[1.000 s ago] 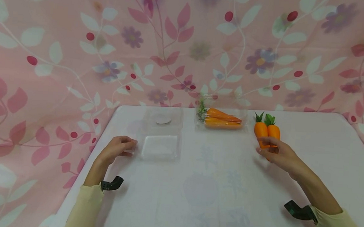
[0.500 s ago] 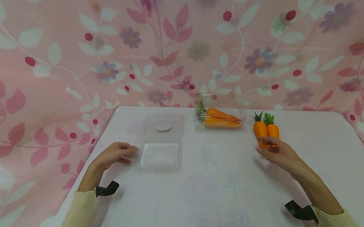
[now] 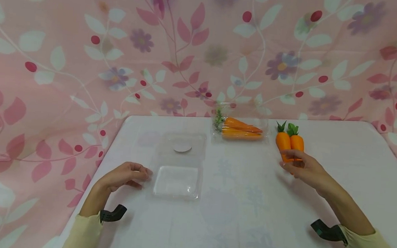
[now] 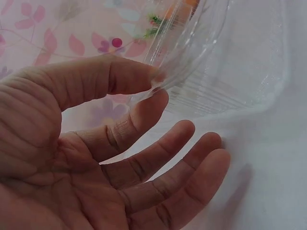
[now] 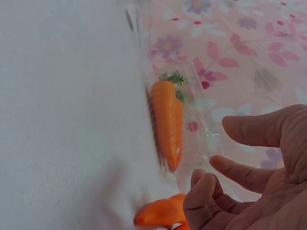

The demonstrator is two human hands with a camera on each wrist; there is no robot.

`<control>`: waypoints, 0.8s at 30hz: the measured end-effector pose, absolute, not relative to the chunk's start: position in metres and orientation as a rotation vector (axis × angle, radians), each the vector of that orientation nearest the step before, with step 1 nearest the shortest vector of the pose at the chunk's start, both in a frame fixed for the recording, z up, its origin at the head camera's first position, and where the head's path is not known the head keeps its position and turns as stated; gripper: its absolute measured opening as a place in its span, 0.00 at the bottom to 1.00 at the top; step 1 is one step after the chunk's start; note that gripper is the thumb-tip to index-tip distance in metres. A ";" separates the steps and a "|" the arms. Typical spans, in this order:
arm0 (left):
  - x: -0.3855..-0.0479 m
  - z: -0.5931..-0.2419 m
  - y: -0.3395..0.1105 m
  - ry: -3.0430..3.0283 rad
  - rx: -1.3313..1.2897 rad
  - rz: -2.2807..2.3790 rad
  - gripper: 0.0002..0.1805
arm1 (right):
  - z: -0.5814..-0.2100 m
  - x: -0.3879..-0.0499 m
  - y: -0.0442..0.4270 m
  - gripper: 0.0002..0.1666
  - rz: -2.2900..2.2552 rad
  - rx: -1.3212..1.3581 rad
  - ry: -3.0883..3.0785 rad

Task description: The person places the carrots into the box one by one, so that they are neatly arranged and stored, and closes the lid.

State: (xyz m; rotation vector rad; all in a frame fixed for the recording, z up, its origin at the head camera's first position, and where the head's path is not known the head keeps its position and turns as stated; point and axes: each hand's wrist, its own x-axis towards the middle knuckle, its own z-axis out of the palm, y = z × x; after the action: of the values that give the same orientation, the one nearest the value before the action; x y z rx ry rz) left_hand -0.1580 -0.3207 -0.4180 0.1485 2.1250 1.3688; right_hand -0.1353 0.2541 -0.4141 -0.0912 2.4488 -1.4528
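At the left of the table, my left hand (image 3: 127, 176) pinches the edge of a clear plastic clamshell box (image 3: 178, 181) between thumb and index finger. The left wrist view shows that hand (image 4: 139, 148) with the other fingers spread, off the box (image 4: 230, 81). The box lies unfolded, with a pale oval sticker (image 3: 182, 147) on its far half. On the right, my right hand (image 3: 306, 168) hovers over two orange carrots (image 3: 282, 140) with green tops and partly hides their tips. Nothing sits between its thumb and fingers in the right wrist view, where the hand (image 5: 254, 167) is loosely bent.
A second clear box (image 3: 266, 134) stands at the table's back edge with carrots (image 3: 242, 134) inside and its lid raised. White cloth (image 3: 240, 217) with faint prints covers the table. Behind it hangs a pink floral curtain (image 3: 202, 56).
My left hand has drawn the clamshell box toward me and slightly to the right. The right hand and the carrots have stayed in place.
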 end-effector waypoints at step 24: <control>-0.140 -0.413 -0.267 1.995 0.286 1.288 0.15 | -0.418 -0.133 0.253 0.36 -1.448 -0.080 2.445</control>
State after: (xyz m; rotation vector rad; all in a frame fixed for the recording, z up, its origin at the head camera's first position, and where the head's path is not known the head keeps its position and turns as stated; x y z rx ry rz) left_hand -0.1399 -0.2674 -0.4129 0.2862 1.9953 1.2881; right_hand -0.1332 0.2526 -0.4176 -0.0801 2.4452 -1.4476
